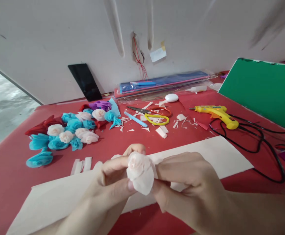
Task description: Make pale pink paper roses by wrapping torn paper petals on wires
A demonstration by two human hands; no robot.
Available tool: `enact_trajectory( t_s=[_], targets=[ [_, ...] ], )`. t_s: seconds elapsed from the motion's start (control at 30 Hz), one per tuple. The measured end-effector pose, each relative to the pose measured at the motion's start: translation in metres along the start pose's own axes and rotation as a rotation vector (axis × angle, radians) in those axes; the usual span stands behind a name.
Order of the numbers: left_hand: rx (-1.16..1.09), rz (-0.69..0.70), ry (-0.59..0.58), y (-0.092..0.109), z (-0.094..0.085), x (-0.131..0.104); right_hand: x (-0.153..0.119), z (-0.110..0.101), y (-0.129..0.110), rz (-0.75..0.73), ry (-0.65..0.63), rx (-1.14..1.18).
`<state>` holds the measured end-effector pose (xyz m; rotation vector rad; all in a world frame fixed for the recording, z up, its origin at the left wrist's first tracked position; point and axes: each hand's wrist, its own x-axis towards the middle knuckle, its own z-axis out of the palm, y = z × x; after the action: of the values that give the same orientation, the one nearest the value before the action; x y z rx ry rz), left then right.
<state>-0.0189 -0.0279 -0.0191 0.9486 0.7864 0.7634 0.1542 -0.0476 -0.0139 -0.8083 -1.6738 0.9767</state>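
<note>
Working over a red bench [0, 195]. Reaching across a long cream sheet [59, 192] slanting from 8 toward 4 o'clock. Curling the left hand [102, 192] in from 7 o'clock, the right hand [191, 182] from 4. Seeing a yellow glue gun [218, 114] at 3 o'clock and, just past 12, a white slip [158, 55] bearing faint marks too small for reading. Pinching a pale flower [142, 176] at 6 o'clock between both hands' thumbs and fingers, tilting its long axis from 11 to 5, pointing its rolled core toward 11 and its broad petal toward 6.
</note>
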Motion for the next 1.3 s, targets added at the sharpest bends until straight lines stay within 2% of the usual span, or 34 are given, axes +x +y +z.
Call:
enact_trajectory(
  t_s=[0.1,0.3,0.53,0.9,1.1,1.2,1.3],
  targets=[
    [-0.061,0.007,-0.116,0.003,0.005,0.004,0.002,-0.002,-0.004,0.204,-0.076,0.155],
    [-0.087,0.026,-0.105,0.002,0.003,0.004,0.003,-0.003,-0.002,0.482,-0.155,0.377],
    [-0.127,0.059,-0.134,0.0,0.003,0.006,0.009,-0.004,0.002,0.468,-0.154,0.579],
    [-0.127,0.066,-0.16,0.003,0.004,0.007,0.009,-0.008,0.016,0.54,-0.276,0.839],
    [-0.162,0.093,-0.104,0.0,0.004,0.007,0.008,-0.005,0.012,0.518,-0.188,0.67],
    [-0.175,0.105,-0.087,-0.002,0.004,0.008,0.007,-0.003,0.007,0.428,-0.126,0.396],
    [-0.176,0.106,-0.107,-0.002,0.005,0.007,0.005,-0.003,0.005,0.233,-0.092,0.021]
  ],
)
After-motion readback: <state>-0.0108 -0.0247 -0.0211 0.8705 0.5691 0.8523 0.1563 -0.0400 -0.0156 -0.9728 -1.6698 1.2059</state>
